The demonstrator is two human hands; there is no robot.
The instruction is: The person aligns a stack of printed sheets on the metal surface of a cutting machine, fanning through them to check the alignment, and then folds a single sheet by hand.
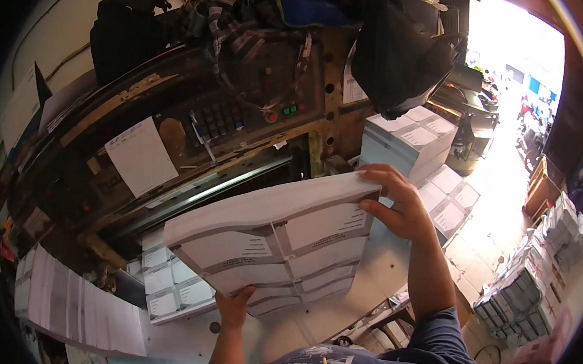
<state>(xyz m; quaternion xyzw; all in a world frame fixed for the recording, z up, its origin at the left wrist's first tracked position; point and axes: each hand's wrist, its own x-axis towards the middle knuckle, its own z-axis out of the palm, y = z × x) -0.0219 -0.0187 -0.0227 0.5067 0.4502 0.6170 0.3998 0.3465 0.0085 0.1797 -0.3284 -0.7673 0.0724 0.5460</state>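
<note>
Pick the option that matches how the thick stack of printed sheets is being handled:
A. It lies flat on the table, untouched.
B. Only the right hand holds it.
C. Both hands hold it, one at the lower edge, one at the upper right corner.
C: the left hand supports the lower edge of the stack of printed sheets while the right hand clasps its upper right corner, lifted off the table.

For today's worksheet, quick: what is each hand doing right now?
Left hand: shut on the paper stack, lower edge.
Right hand: shut on the stack's far end.

A thick stack of white printed sheets (fanned, lower layers stepped out) is held tilted above the table, gripped at its right and bottom edges.
</note>
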